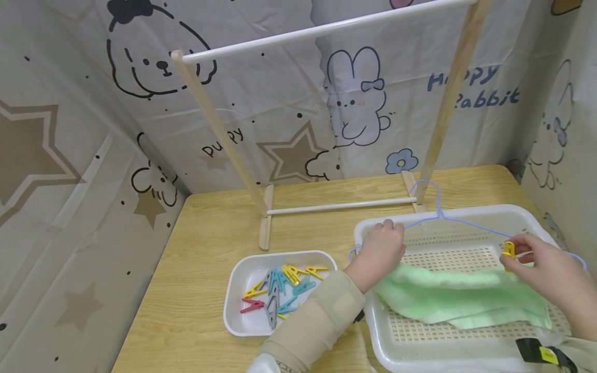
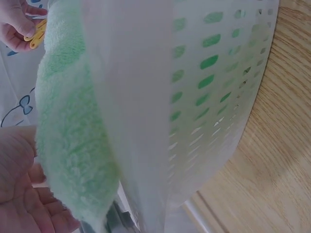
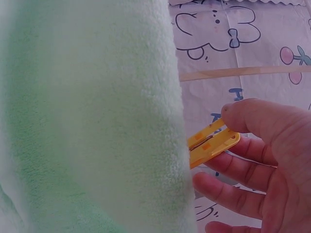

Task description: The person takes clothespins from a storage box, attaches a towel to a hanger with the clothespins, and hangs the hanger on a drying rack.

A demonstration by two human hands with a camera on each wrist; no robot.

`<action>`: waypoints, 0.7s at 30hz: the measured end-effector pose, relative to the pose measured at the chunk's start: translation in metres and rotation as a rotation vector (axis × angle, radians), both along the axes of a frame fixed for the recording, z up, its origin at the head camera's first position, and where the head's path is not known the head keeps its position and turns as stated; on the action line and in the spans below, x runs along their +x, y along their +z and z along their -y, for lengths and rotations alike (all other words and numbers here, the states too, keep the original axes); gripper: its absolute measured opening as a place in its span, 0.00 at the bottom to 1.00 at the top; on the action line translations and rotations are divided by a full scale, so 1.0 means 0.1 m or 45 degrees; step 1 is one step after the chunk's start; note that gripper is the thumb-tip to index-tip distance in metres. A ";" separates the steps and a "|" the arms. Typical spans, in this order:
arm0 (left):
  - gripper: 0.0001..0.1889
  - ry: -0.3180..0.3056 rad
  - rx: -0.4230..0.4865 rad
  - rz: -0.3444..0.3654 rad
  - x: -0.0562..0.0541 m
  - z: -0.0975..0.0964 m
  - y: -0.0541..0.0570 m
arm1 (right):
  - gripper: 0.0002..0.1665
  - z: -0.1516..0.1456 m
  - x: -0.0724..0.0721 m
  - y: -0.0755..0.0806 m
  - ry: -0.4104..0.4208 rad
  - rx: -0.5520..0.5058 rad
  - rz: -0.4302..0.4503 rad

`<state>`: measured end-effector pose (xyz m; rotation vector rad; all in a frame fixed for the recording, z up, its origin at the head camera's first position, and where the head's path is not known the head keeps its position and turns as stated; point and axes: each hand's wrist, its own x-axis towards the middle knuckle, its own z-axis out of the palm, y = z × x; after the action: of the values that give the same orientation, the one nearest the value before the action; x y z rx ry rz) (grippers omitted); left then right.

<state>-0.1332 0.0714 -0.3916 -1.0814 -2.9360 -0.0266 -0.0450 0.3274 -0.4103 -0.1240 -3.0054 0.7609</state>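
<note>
A light green towel (image 1: 459,290) hangs along a blue clothes hanger (image 1: 471,224) over a white perforated basket (image 1: 396,357). My left hand (image 1: 382,254) grips the hanger's left side at the towel's end. The left wrist view shows that hand (image 2: 24,189) beside the fuzzy towel (image 2: 73,131), some fingertips hidden behind it. My right hand (image 1: 543,264) pinches a yellow clothespin (image 1: 509,249) near the hanger's right side. In the right wrist view, thumb and fingers hold the clothespin (image 3: 214,142) by its handle end, and its other end meets the towel's edge or passes behind it.
Left of the basket, a small white tray (image 1: 233,311) holds several yellow, blue, grey and red clothespins. Behind stands a wooden rack with a white top rod (image 1: 326,29) and a lower rod (image 1: 340,205). Printed cloth (image 1: 289,93) surrounds the wooden table (image 1: 196,269).
</note>
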 end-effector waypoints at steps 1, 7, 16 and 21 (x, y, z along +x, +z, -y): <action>0.12 0.004 0.001 0.011 0.00 -0.01 0.00 | 0.26 0.00 0.00 0.00 -0.002 0.001 0.002; 0.14 0.023 -0.027 0.030 -0.03 -0.03 -0.03 | 0.26 -0.02 0.02 0.01 -0.012 0.001 -0.009; 0.15 0.054 -0.070 0.052 -0.07 -0.04 -0.10 | 0.27 -0.01 0.04 0.01 -0.013 0.008 -0.056; 0.11 0.056 -0.092 0.083 -0.08 -0.05 -0.10 | 0.29 -0.04 0.03 -0.01 -0.025 0.009 -0.052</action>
<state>-0.1412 0.0767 -0.4018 -1.0433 -3.0400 0.0456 -0.0422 0.3311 -0.4117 -0.1358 -2.9633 0.7411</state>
